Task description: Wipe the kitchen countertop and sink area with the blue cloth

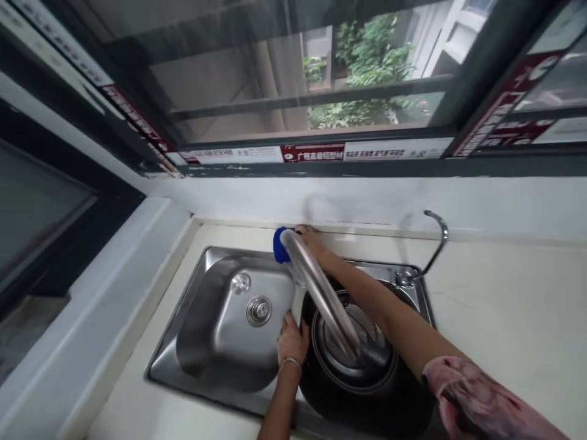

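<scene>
Blue cloth (280, 245) on steel faucet (316, 287), right grip (308, 239) closed on it; left grip (291, 342) open on black pan (367, 397); red Chinese label (312, 153).

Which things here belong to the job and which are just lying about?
Job: right hand, blue cloth, steel faucet, left hand, black pan.

Lying about: metal strainer, gooseneck tap, basin drain, window stickers.

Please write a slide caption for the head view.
Right hand holds blue cloth at steel faucet; left hand beside black pan in sink.

Sliding window (229, 79), red-printed label strip (312, 153), foliage (362, 67) outside, probably shrubs, pale countertop (504, 305).
</scene>
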Motion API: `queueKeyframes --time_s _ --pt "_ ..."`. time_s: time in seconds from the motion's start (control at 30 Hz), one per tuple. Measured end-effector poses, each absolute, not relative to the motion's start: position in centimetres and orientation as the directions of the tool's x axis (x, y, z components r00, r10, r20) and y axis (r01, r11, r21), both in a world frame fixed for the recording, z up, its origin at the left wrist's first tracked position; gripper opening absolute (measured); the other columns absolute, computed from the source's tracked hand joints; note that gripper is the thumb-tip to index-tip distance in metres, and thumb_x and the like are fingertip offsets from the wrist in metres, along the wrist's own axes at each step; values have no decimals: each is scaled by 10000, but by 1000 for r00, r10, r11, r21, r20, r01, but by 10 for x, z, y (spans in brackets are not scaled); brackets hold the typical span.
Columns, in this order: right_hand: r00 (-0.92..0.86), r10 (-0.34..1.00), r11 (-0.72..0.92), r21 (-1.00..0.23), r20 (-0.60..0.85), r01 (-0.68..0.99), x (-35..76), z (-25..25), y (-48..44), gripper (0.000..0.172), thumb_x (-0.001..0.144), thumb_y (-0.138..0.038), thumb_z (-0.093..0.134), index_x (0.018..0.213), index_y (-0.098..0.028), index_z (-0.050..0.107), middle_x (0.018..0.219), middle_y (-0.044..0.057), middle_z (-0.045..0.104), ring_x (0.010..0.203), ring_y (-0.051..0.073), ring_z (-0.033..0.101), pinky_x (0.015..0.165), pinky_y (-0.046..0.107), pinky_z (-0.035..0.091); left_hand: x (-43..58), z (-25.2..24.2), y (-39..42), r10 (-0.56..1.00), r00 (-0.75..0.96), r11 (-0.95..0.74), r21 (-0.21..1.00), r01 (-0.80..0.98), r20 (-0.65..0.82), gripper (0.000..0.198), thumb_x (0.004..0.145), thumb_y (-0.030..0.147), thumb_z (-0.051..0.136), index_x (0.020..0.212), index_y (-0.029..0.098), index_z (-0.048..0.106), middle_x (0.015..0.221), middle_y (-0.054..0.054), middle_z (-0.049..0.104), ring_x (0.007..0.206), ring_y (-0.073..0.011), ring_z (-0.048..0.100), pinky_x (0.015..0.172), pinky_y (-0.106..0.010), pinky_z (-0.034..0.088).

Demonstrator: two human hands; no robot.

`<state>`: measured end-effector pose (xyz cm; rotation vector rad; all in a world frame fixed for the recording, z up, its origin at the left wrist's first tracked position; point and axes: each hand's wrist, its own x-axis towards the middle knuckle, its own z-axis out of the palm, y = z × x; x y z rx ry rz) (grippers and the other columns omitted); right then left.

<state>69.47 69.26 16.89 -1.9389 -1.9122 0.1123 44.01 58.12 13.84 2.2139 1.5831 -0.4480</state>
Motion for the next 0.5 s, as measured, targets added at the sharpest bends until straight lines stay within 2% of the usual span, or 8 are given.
queueKeyframes --time_s 0.1,0.2,0.27,0.37,0.5 --pt "110 974 -45 -305 198 951 697 177 679 347 1027 -363 568 1323 -228 686 1469 80 624 1280 310 516 1047 445 434 439 137 583 835 289 -257 133 957 -467 545 997 399 540 1487 162 521 1316 -202 712 1125 -291 729 936 -353 530" --pt "164 973 -114 -278 164 954 707 180 660 357 1035 -364 542 1333 -218 675 1497 83 604 1258 308 521 1028 445 432 438 136 585 846 268 -229 140 963 -462 579 1021 457 468 1522 167 484 1421 -200 655 1185 -295 710 975 -371 528" --pt "205 968 -160 -277 142 947 721 179 639 382 1039 -367 529 1364 -213 659 1501 87 602 1254 312 517 1036 456 419 438 136 586 844 269 -227 145 963 -464 591 1024 471 456 1525 160 478 1414 -211 657 1196 -304 707 979 -381 529" --pt "286 950 -246 -267 123 932 742 179 597 397 1042 -360 516 1385 -211 648 1504 88 600 1251 314 514 1056 460 396 439 135 586 840 291 -239 169 956 -457 565 1017 440 472 1491 135 506 1361 -235 676 1179 -322 711 963 -397 532" --pt "443 893 -421 -198 78 885 758 185 544 403 1047 -338 484 1395 -197 629 1536 98 568 1247 313 520 1025 447 416 440 134 586 841 349 -280 220 934 -412 517 1017 382 455 1455 112 503 1397 -240 645 1146 -323 722 962 -406 535"
